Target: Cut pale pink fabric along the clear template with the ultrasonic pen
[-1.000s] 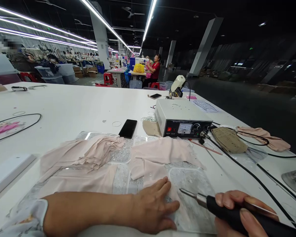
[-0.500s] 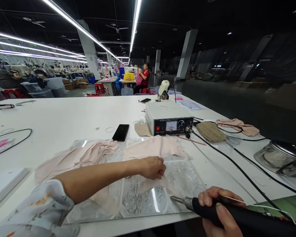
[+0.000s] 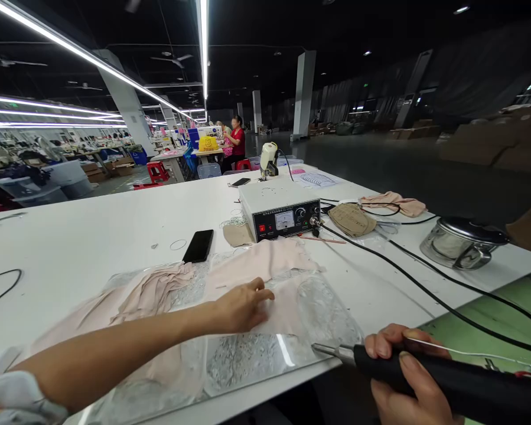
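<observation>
My left hand (image 3: 247,304) lies over a small piece of thin pale pink fabric (image 3: 287,307), its fingers bent but apart; its palm side is hidden. Under the fabric is a clear glass-like board (image 3: 238,363). My right hand (image 3: 409,369) grips the black handle of an ultrasonic cutter (image 3: 371,360), its metal tip pointing left over the board's front right part, apart from the fabric. Behind my left hand a larger pink fabric piece (image 3: 265,260) is spread. Layered pink fabric pieces (image 3: 154,289) sit at the board's left.
A control box (image 3: 283,212) with a dial and black cable (image 3: 407,283) stands behind the board. A phone (image 3: 198,245) lies left of it. Brown fabric pieces (image 3: 351,218) and a glass pot (image 3: 460,242) are to the right. A person in red (image 3: 237,141) sits in the background.
My left hand has loosened from closed fingers to spread ones, and the small fabric piece now lies farther back on the board. The view has turned right. My right hand still holds the cutter.
</observation>
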`<state>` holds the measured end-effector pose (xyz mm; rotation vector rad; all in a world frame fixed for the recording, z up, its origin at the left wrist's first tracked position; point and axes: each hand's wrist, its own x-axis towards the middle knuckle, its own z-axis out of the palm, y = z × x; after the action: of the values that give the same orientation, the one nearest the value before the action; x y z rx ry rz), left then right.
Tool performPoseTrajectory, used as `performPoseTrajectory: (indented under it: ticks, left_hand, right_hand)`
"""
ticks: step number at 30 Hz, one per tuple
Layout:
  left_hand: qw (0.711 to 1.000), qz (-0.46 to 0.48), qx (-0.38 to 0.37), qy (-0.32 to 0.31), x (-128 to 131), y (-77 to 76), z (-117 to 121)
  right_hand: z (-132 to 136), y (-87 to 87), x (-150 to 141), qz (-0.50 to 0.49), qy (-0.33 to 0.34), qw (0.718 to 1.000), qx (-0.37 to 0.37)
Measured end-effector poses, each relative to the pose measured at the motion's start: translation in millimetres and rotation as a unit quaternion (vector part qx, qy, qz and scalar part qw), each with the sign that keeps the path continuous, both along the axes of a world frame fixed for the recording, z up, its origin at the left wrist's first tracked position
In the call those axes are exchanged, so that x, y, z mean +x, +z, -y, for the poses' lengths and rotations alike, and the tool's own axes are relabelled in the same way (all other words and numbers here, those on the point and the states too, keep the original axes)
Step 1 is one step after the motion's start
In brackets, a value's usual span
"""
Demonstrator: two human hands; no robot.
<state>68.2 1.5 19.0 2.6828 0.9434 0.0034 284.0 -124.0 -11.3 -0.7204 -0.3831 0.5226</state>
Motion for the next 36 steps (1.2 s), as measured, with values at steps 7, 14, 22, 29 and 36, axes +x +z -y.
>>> performPoseTrajectory:
  ticks: [7, 14, 22, 29, 36]
  left_hand:
    - [0.996, 0.001, 0.007, -0.089, -1.5, -0.4, 6.9]
    - [0.975, 0.053, -0.049, -0.210, 20.8, -16.7, -21.2]
    - [0.981, 0.074, -0.073, -0.162, 31.7, -24.0, -13.6]
    - [0.971, 0.070, -0.123, -0.194, 56.6, -23.2, -19.9]
    - [0.966, 0.116, -0.147, -0.181, 59.1, -29.9, -19.3]
  right_hand:
    - [-2.0, -7.5, -0.1, -0.023, 0.010, 1.000, -0.007]
    - [8.8, -9.0, -1.7, -0.024, -0.007, 1.000, -0.004]
    - [6.7, -9.3, -4.6, -0.028, -0.042, 0.999, -0.005]
    - [8.3, -7.2, -9.5, -0.014, -0.055, 0.998, -0.014]
    - [10.4, -8.1, -9.7, 0.017, -0.053, 0.998, -0.016]
